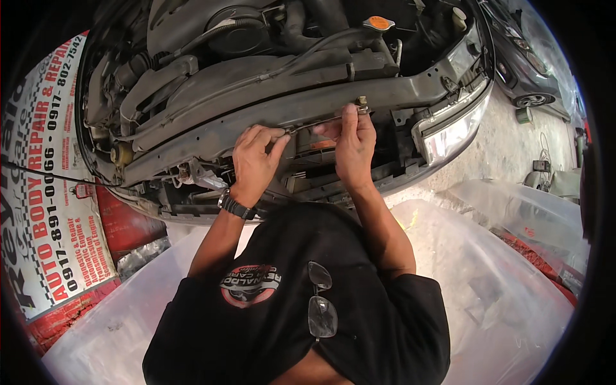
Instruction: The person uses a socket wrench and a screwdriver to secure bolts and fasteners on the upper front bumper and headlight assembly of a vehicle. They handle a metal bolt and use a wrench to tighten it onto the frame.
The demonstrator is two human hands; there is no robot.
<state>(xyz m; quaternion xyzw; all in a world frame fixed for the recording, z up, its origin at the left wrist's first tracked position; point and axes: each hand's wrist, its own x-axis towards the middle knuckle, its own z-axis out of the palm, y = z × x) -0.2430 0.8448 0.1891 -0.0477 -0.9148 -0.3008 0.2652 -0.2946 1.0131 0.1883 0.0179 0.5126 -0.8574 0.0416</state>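
Note:
At the front of an open car engine bay, both hands reach over the dark front crossmember. My left hand is closed, its thumb and fingers pinching one end of a thin metal rod. My right hand is closed around the rod's other end, with its thumb on top and one finger stretched out toward the left hand. A small brass-coloured metal fitting sticks up just beyond the right fingertips. Whether it is joined to the rod I cannot make out. The fingers hide part of the rod.
A clear headlight is at the right, and an orange-topped cap lies farther back. Plastic sheeting covers the near right side. A printed banner hangs at the left. Another dark car stands at the far right.

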